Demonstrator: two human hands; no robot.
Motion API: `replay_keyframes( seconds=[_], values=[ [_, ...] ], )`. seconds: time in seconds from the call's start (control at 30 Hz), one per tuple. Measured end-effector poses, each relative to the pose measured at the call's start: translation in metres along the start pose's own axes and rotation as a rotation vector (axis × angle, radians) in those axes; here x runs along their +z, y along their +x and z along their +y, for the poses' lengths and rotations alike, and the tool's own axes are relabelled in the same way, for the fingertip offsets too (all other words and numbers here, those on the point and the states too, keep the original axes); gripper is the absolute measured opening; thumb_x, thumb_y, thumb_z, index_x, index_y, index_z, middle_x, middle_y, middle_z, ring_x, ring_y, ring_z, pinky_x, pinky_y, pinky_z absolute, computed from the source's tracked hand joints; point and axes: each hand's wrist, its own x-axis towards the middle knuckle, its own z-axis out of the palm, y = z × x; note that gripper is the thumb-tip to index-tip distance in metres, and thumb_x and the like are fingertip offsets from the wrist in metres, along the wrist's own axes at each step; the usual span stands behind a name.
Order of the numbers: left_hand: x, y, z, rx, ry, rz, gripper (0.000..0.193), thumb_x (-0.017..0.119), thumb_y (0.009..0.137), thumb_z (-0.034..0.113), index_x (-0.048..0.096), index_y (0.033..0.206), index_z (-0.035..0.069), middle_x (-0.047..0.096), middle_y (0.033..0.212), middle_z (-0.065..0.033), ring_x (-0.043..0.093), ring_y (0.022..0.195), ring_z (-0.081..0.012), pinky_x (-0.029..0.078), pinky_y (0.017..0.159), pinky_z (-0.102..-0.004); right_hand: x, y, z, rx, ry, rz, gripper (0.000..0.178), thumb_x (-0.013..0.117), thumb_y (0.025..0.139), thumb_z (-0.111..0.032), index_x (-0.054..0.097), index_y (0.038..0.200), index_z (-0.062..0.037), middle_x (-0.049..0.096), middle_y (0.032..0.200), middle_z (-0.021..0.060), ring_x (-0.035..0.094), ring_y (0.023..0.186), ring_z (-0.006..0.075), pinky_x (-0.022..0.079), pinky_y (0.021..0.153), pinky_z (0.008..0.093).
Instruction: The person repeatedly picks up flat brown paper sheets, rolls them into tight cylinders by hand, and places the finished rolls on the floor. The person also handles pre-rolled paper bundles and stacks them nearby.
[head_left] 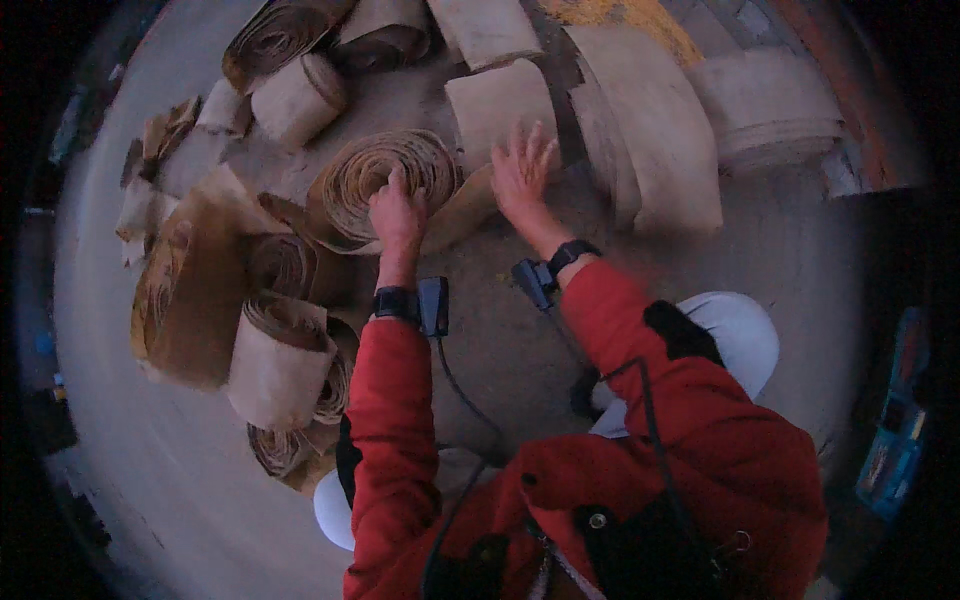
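Note:
A loosely wound roll of thin brown sheet (pixel 345 205) stands on its side edge on the ground in front of me, its spiral end facing up. My left hand (pixel 398 215) is on this roll, index finger stretched over the coiled layers, the other fingers curled against it. From the roll a loose brown flap (pixel 465 222) runs rightward, under my right hand. My right hand (pixel 525 175) is open with fingers spread, over the flap's end and the near edge of a pale sheet roll (pixel 505 105). Whether its palm presses down is hard to tell.
Several more sheet rolls lie around: a pale one (pixel 280 365) and a large brown one (pixel 195 300) at left, others at the far side. A long curved stack of sheets (pixel 655 140) lies at right, with another stack (pixel 770 110) beyond. Black cables (pixel 465 395) hang by my wrists.

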Motion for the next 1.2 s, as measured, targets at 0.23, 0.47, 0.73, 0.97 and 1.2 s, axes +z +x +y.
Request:
replay_keyframes(
  seconds=[0.23,0.47,0.73,0.97,1.2],
  values=[
    [0.046,0.04,0.012,-0.095,0.081,-0.325,0.074,0.06,0.084,0.037,0.027,0.149,0.022,0.07,0.099,-0.0145,0.064,0.095,-0.0373,0.035,0.093,-0.0632,0.049,-0.032,0.031,0.187,0.008,-0.364,0.016,0.063,0.083,-0.015,0.068,0.097,-0.01,0.04,0.142,0.0212,0.029,0.134,0.0506,0.035,0.102,0.0607],
    [0.049,0.027,-0.017,0.238,-0.076,-0.384,0.067,0.056,0.086,0.018,0.03,0.148,0.026,0.066,0.089,-0.0217,0.064,0.081,-0.0412,0.048,0.071,-0.0518,0.037,-0.014,0.06,0.282,0.17,-0.108,0.021,0.059,0.089,-0.017,0.067,0.105,-0.0055,0.038,0.145,0.021,0.027,0.136,0.0488,0.03,0.107,0.0597],
    [0.004,-0.044,-0.037,0.722,-0.061,-0.443,0.083,0.06,0.073,-0.001,0.033,0.148,0.022,0.063,0.082,-0.0215,0.062,0.078,-0.0411,0.049,0.071,-0.0494,0.063,-0.032,0.013,0.141,0.927,-0.118,0.029,0.058,0.085,-0.001,0.062,0.113,-0.002,0.044,0.141,0.0237,0.042,0.13,0.0397,0.037,0.108,0.0402],
    [-0.002,-0.066,-0.005,0.2,-0.338,-0.462,0.087,0.069,0.078,0.022,0.022,0.151,0.012,0.065,0.106,-0.0175,0.062,0.094,-0.0381,0.045,0.088,-0.0518,0.074,-0.054,-0.013,0.559,1.255,-0.465,0.037,0.056,0.093,-0.016,0.057,0.129,-0.0058,0.053,0.134,0.0204,0.051,0.124,0.0341,0.041,0.103,0.0374],
    [0.04,-0.068,0.048,-0.147,0.031,-0.47,0.104,0.071,0.072,0.038,0.011,0.153,0.014,0.062,0.116,-0.0211,0.062,0.099,-0.0374,0.046,0.082,-0.0519,0.066,-0.049,-0.028,0.313,1.336,-0.399,0.038,0.056,0.093,-0.019,0.057,0.127,-0.0016,0.061,0.125,0.0185,0.058,0.115,0.0289,0.043,0.099,0.0344]
  ],
)
